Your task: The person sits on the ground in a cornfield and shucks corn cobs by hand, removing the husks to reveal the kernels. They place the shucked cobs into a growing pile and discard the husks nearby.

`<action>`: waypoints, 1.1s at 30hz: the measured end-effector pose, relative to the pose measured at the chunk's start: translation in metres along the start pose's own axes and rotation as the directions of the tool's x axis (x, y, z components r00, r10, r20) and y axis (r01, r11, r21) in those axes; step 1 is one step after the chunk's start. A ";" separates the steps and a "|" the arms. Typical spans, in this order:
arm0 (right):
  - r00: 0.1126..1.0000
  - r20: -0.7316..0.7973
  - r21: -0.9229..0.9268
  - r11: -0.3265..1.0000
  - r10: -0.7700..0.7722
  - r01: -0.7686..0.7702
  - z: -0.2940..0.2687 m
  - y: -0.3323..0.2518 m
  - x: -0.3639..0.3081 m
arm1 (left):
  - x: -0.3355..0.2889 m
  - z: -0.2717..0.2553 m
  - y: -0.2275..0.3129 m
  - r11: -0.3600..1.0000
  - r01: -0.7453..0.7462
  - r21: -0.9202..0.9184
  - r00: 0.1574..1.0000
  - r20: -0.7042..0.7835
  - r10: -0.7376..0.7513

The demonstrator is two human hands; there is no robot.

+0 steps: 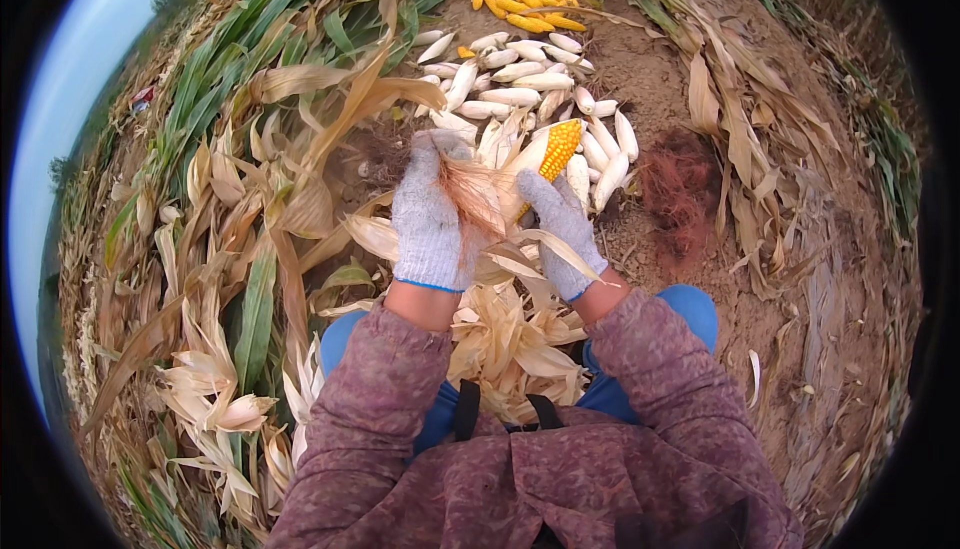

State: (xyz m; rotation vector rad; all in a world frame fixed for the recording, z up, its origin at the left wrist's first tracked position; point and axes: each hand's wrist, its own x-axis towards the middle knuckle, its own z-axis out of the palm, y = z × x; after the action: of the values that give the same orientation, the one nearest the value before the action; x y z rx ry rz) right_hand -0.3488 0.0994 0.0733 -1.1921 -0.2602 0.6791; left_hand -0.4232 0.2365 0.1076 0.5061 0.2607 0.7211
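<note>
Both my hands wear whitish knitted gloves with blue cuffs. Between them is a partly husked ear of corn (560, 152), its yellow kernels bare towards the far right end. My right hand (562, 229) is closed round the ear's near side, thumb against it. Pale husk (488, 197) and reddish-brown corn silk (462, 181) are bunched in my closed left hand (428, 214). Part of the ear is hidden by the husk and the gloves. A strip of loose husk (565, 252) lies across my right glove.
Just beyond my hands lies a pile of ears in white inner husk (515, 74). Bare yellow ears (530, 4) are heaped farther off. Stripped husks (515, 349) gather between my knees. Dry stalks (190, 319) cover the left, and dark red silk (680, 194) lies on the soil at right.
</note>
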 end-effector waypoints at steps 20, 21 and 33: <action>0.796 -0.392 -0.133 0.884 -0.462 0.448 -0.053 -0.040 0.031 | 0.028 -0.048 0.064 0.887 -0.171 0.430 0.927 -0.233 0.292; 0.775 -0.419 -0.139 0.877 -0.474 0.461 -0.061 -0.047 0.029 | 0.023 -0.047 0.068 0.890 -0.137 0.435 0.948 -0.204 0.246; 0.921 -0.202 0.516 0.763 -0.332 0.389 -0.138 -0.096 0.000 | 0.018 -0.036 0.026 -0.145 -0.428 0.892 0.902 0.432 -0.005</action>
State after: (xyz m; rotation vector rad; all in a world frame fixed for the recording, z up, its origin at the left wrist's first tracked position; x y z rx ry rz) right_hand -0.2431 -0.0257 0.1108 -0.5888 -0.1850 0.3121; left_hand -0.4390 0.2782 0.0901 2.3015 0.4268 0.6260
